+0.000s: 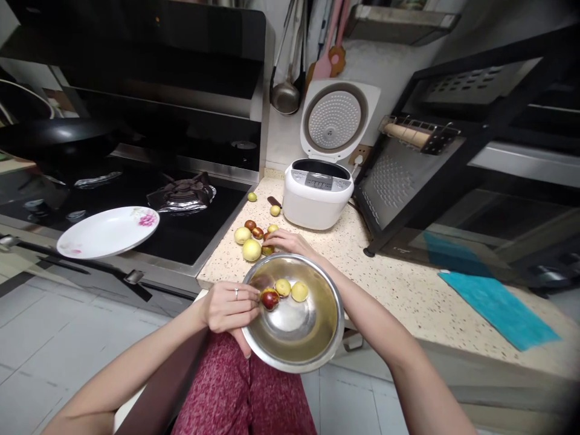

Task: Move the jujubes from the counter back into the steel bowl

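Note:
A steel bowl (319,329) hangs tilted over the counter's front edge. My left hand (230,307) grips its left rim, fingers over the lip and thumb below. Inside lie a red-brown jujube (270,299) and two yellow-green ones, one being this jujube (299,291); the left fingertips reach close to the red one. Beyond the bowl, my right hand (290,243) curls its fingers onto a brownish-green jujube (267,249) in a group on the counter. Beside it sit a large yellow-green jujube (251,250) and several smaller red and green ones. The right fingertips are partly hidden.
A white rice cooker (308,205) with raised lid stands behind the fruit. Left, a flowered plate (104,232) rests over the front of the gas stove (181,232). A black oven rack (389,223) and a teal cloth (498,308) are right. Ladles (285,96) hang behind.

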`<state>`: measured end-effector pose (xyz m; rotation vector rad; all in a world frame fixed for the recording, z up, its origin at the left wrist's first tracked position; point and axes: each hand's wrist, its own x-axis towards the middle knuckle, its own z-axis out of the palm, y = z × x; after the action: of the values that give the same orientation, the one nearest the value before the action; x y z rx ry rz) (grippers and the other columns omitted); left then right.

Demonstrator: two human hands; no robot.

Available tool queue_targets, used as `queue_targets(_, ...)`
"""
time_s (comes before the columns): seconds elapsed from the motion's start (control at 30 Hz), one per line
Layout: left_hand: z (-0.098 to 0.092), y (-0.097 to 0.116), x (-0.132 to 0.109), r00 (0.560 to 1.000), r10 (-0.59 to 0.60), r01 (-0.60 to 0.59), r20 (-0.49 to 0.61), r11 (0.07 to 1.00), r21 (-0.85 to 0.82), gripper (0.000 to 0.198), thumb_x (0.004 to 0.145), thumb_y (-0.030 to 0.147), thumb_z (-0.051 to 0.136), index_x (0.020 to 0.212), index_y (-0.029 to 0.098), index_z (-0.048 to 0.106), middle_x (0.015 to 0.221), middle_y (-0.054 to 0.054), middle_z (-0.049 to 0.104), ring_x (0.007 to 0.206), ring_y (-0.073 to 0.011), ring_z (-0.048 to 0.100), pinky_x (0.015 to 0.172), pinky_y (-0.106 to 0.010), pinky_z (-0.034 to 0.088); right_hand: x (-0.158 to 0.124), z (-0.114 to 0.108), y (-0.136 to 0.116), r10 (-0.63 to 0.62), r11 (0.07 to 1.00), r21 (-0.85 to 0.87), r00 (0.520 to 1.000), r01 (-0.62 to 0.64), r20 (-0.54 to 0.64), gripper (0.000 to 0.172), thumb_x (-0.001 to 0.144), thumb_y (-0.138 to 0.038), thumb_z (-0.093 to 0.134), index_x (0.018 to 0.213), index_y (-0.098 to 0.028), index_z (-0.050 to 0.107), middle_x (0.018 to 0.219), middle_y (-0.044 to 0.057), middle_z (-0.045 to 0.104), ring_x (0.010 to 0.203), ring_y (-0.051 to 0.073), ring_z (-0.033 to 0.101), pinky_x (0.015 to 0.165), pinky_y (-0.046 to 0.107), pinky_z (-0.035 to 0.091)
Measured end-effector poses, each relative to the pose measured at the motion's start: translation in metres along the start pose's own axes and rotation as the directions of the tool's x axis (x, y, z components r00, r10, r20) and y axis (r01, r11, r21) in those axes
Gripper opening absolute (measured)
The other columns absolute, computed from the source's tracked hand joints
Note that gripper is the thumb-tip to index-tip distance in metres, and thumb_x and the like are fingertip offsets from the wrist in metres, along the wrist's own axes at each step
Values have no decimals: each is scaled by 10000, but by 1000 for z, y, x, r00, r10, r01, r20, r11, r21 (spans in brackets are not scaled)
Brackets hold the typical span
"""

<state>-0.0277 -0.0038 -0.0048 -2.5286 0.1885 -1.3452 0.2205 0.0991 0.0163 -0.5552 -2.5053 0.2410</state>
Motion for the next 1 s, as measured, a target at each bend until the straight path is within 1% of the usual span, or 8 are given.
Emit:
queue_targets(0.27, 0, 0, -11, 999, -30, 32, 36, 998, -46, 679, 903, 765, 557, 896, 113, 747, 809, -80, 791, 857, -198, 806, 978, -323, 671, -3, -8, -12, 45, 999, 29, 999, -45, -5, 160, 1019, -243, 614, 1159, -210, 685, 1123, 85, 724, 1060, 208, 657, 921, 349, 534)
queue_targets(0.33, 0, -1, -13, 998, -34, 36, 46, 998, -45, 675, 922, 757, 535, 893, 116, 746, 805, -73, 793, 851, -193, 808, 978, -318, 672, -6, -13, -8, 39, 999, 34, 998, -37, -56, 201, 1006, -245, 633, 1199, -212, 678, 1142, 85, 724, 1075, 215, 652, 934, 368, 532)
queue_targets(0.43, 2, -2, -12, 997, -47, 50, 64, 998, -47, 666, 943, 744, 515, 899, 121, 747, 801, -65, 792, 841, -185, 810, 983, -313, 669, -12, -25, 1, 63, 996, 72, 977, -49, -205, 278, 951, -280, 712, 1215, -193, 693, 1161, 106, 725, 1096, 241, 655, 935, 409, 547)
queue_targets(0.5, 2, -3, -11, 997, -58, 60, 55, 997, -49, 671, 935, 748, 526, 900, 115, 748, 789, -69, 786, 838, -188, 809, 981, -307, 668, -14, -36, 2, 118, 985, 155, 950, -75, -290, 303, 927, -283, 730, 1215, -191, 706, 1163, 110, 718, 1077, 238, 665, 885, 394, 570)
queue_targets(0.57, 2, -4, -8, 997, -64, 66, 47, 997, -47, 671, 925, 752, 534, 897, 116, 746, 776, -69, 781, 840, -189, 807, 964, -305, 674, -15, -46, -2, 181, 959, 266, 934, -98, -307, 313, 917, -277, 725, 1223, -210, 713, 1170, 95, 713, 1049, 219, 675, 819, 352, 584)
queue_targets(0.67, 0, -6, -2, 995, -64, 67, 70, 997, -38, 647, 928, 743, 538, 889, 131, 743, 770, -60, 782, 846, -185, 805, 945, -308, 680, -14, -58, -16, 220, 907, 405, 951, -116, -219, 305, 897, -258, 734, 1200, -223, 727, 1194, 77, 722, 1084, 213, 678, 848, 344, 582)
queue_targets(0.8, -2, -8, 2, 992, -91, 94, 86, 995, -32, 625, 938, 713, 557, 890, 116, 738, 781, -71, 789, 850, -192, 809, 945, -311, 677, -13, -67, -37, 177, 821, 539, 982, -185, 68, 302, 870, -246, 767, 1167, -205, 736, 1196, 73, 726, 1119, 213, 675, 915, 361, 568)
queue_targets(1.0, -3, -8, 4, 983, -155, 159, 101, 987, -30, 510, 943, 613, 637, 941, 112, 733, 812, -66, 799, 894, -201, 811, 987, -336, 659, -10, -70, -51, -9, 797, 561, 923, -225, 384, 298, 876, -240, 774, 1168, -200, 733, 1182, 62, 719, 1082, 193, 664, 977, 370, 532)
